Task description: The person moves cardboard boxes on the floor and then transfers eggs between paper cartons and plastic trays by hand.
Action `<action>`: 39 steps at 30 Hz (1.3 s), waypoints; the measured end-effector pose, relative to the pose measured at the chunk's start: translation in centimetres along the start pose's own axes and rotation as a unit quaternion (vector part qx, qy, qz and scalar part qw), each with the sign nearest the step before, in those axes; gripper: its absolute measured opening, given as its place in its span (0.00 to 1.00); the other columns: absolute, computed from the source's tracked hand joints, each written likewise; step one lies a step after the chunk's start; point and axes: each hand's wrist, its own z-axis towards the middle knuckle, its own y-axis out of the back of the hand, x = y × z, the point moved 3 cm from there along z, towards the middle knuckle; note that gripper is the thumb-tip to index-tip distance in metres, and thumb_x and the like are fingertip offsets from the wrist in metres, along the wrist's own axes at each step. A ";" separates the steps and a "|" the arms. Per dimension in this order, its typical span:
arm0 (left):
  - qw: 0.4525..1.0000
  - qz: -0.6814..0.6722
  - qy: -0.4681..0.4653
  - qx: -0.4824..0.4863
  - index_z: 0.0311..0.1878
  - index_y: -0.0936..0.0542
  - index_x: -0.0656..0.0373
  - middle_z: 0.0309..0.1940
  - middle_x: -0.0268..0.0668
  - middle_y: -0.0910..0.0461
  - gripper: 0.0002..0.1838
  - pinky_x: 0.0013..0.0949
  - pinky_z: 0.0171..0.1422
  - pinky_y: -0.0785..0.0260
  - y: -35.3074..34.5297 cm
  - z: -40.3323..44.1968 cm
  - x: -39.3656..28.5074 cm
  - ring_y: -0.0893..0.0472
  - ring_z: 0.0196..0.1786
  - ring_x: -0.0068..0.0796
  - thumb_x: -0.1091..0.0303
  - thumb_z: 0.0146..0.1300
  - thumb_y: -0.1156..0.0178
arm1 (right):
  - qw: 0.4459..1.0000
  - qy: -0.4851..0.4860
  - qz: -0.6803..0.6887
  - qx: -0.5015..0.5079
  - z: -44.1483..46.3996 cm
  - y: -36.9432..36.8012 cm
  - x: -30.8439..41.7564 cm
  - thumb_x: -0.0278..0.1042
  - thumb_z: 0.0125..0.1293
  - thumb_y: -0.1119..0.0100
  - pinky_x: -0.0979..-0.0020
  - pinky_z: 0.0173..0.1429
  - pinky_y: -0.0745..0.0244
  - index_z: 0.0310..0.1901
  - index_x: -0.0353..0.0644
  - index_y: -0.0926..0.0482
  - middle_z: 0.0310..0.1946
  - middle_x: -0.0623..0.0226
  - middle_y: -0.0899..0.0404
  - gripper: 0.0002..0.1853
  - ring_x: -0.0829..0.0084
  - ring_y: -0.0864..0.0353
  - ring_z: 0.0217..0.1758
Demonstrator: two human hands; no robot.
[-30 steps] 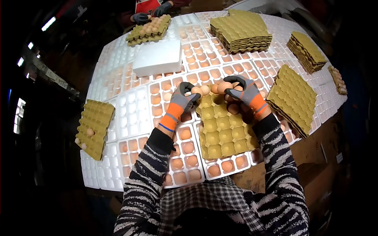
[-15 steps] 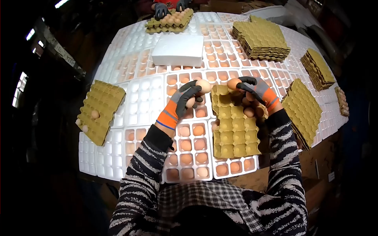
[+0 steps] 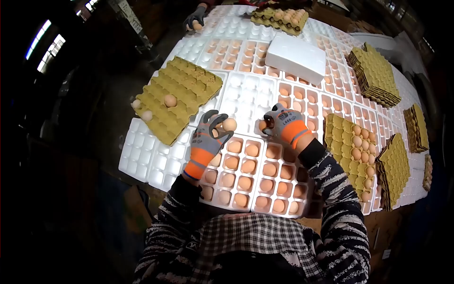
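Note:
My left hand (image 3: 208, 135), in a grey and orange glove, is closed around eggs, with a pale egg (image 3: 229, 124) at its fingertips. My right hand (image 3: 283, 122) grips a brown egg (image 3: 263, 125) between thumb and fingers. Both hands are over white foam trays, close to an unfilled one (image 3: 248, 102). Below them, a foam tray (image 3: 257, 183) holds brown eggs in its cells. Right of my right hand lies a yellowish pulp tray (image 3: 338, 142) with eggs along its right side.
Another pulp tray (image 3: 182, 90) with a few eggs lies at left. A white foam block (image 3: 295, 56) sits farther back. Pulp tray stacks (image 3: 376, 73) stand at right. A co-worker's gloved hand (image 3: 195, 20) holds eggs at the far edge, left of an egg-filled pulp tray (image 3: 279, 20).
The view has turned left. Both hands have moved left with eggs, away from the pulp tray in front. The co-worker's hand has moved away from their pulp tray.

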 end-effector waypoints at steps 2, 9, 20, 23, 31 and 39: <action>0.998 0.052 0.018 0.033 0.57 0.18 0.51 0.60 0.40 0.24 0.26 0.39 0.62 0.26 0.3 0.7 1.2 0.21 0.59 0.42 0.62 0.53 0.27 | 1.000 0.009 0.011 -0.002 1.0 -0.2 1.6 0.55 0.61 0.33 0.61 0.52 0.19 0.57 0.58 0.19 0.53 0.62 0.22 0.24 0.60 0.16 0.51; 0.997 0.050 -0.048 0.034 0.66 0.24 0.40 0.63 0.41 0.26 0.26 0.43 0.65 0.28 -2.4 6.4 3.6 0.24 0.64 0.45 0.62 0.62 0.37 | 0.985 0.140 0.104 -0.003 2.6 -2.6 6.1 0.44 0.66 0.39 0.59 0.51 0.20 0.59 0.59 0.21 0.52 0.62 0.22 0.19 0.58 0.16 0.49; 0.987 0.071 -0.124 0.069 0.72 0.31 0.47 0.63 0.45 0.29 0.30 0.48 0.69 0.35 -11.0 9.5 0.7 0.29 0.64 0.50 0.70 0.64 0.42 | 0.966 0.100 0.174 -0.163 3.6 -2.9 -0.8 0.38 0.69 0.43 0.59 0.62 0.25 0.58 0.53 0.20 0.54 0.63 0.20 0.16 0.55 0.20 0.55; 0.959 0.201 -0.162 0.116 0.71 0.30 0.49 0.63 0.44 0.28 0.31 0.49 0.67 0.35 -12.3 8.9 1.7 0.28 0.62 0.48 0.70 0.62 0.42 | 0.955 0.052 0.184 -0.226 -4.2 1.5 -4.0 0.36 0.67 0.39 0.61 0.63 0.25 0.59 0.53 0.21 0.60 0.67 0.22 0.18 0.57 0.23 0.61; 0.954 -0.061 -0.233 0.178 0.67 0.26 0.49 0.61 0.40 0.25 0.29 0.43 0.68 0.33 -15.2 6.6 -12.7 0.27 0.61 0.44 0.63 0.62 0.34 | 0.953 -0.265 0.013 -0.150 -24.9 1.0 -22.3 0.29 0.56 0.34 0.60 0.57 0.21 0.51 0.52 0.17 0.51 0.67 0.18 0.18 0.57 0.19 0.54; 0.883 0.071 -0.351 0.303 0.63 0.24 0.49 0.56 0.40 0.22 0.29 0.46 0.71 0.40 -30.0 1.5 -30.1 0.25 0.61 0.45 0.53 0.59 0.32 | 0.960 -0.208 0.066 -0.173 -26.6 -2.7 -26.2 0.34 0.62 0.37 0.60 0.58 0.21 0.54 0.54 0.19 0.50 0.63 0.18 0.17 0.57 0.18 0.53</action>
